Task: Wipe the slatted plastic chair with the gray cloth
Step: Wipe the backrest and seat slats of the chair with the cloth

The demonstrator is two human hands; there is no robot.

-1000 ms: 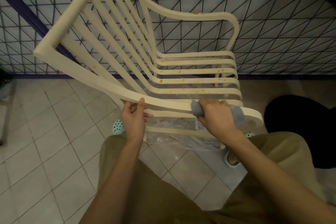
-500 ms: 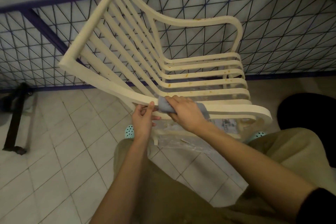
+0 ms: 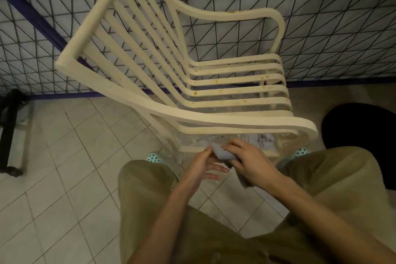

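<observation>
— Right hand [image 3: 254, 162] logged first: fingers curled over the gray cloth [image 3: 222, 153], gripping it. A darker tail of the cloth hangs below the palm.

— Agreed. And the left hand [image 3: 203, 164]?

— We note its thumb tip meeting the cloth's left corner, with the fingers nearly straight and pointing right beneath it. We cannot tell whether it truly pinches.

— Where do we put the cloth?

— Bunched between both hands, low in the frame. It sits just under the near armrest [image 3: 235, 124] and apart from it, above the knees in khaki trousers [image 3: 150, 199].

— Orientation of the chair [image 3: 128, 95]?

— We read it side-on. The backrest top rail [image 3: 94, 17] is at upper left and the seat front is at right, so it faces right in the frame. Its long axis runs from upper left down to lower right, along the near armrest. The slats follow the same sweep, down the back and then level across the seat.

— Surface?

— Cream plastic, with orange-brown spots on the seat slats [image 3: 235, 80].

— Surroundings?

— We record a wire fence [image 3: 342, 81] with a purple frame just behind the chair, and a tiled floor [image 3: 64, 178]. A clear plastic sheet [image 3: 263, 139] lies under the seat. Teal perforated slippers [image 3: 153, 157] show near the chair's legs.
</observation>
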